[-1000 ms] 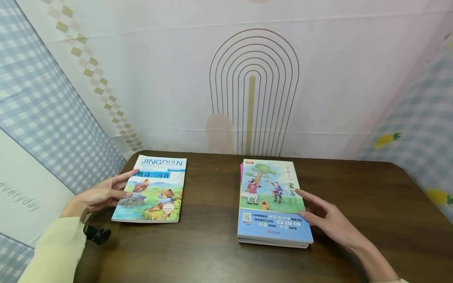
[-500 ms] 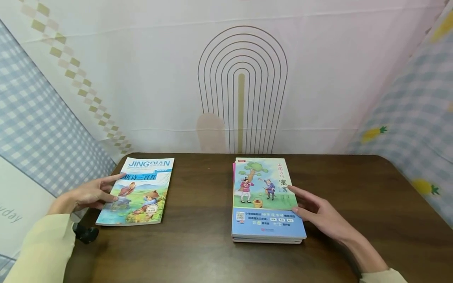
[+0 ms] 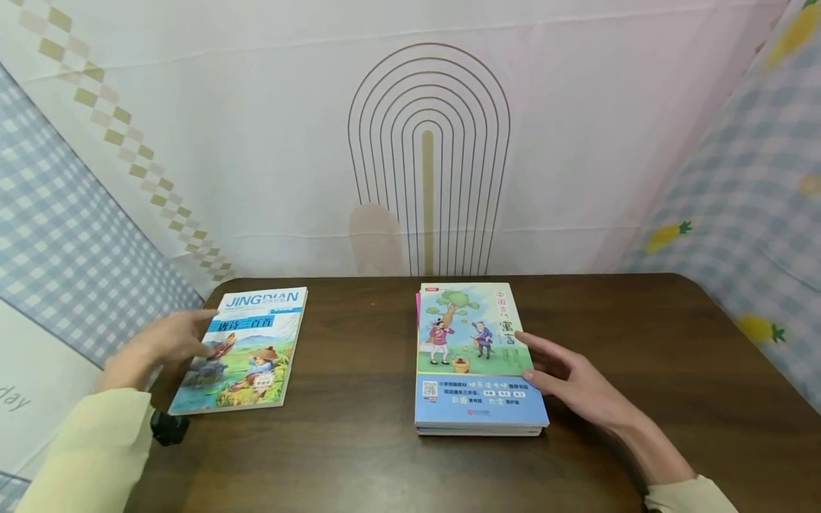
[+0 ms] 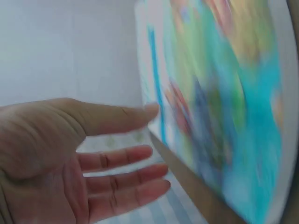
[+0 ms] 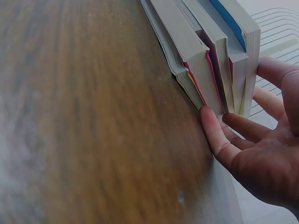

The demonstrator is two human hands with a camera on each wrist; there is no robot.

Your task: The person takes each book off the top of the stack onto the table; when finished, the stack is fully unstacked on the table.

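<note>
At the table's left lies a paperback book (image 3: 246,349) headed JINGDIAN, with a painted landscape cover. My left hand (image 3: 160,345) hovers blurred at its left edge. In the left wrist view that hand's thumb and fingers (image 4: 121,200) are extended, apart from one another, with nothing between them. Right of the middle is a neat stack of books (image 3: 481,399), a blue and green picture cover on top. My right hand (image 3: 580,388) rests its fingertips against the stack's right side. Several page edges show in the right wrist view, with loosely bent fingers (image 5: 245,128) touching them.
Both lie on a dark brown wooden table (image 3: 359,456) with rounded far corners. Behind it hangs a white cloth (image 3: 288,142) with an arch pattern, and checked cloths (image 3: 725,185) flank it. A small black object (image 3: 169,427) is by the left sleeve.
My left hand has come up off the book's left edge, fingers now blurred. The head view has turned slightly right, so everything sits further left. My right hand stays at the stack.
</note>
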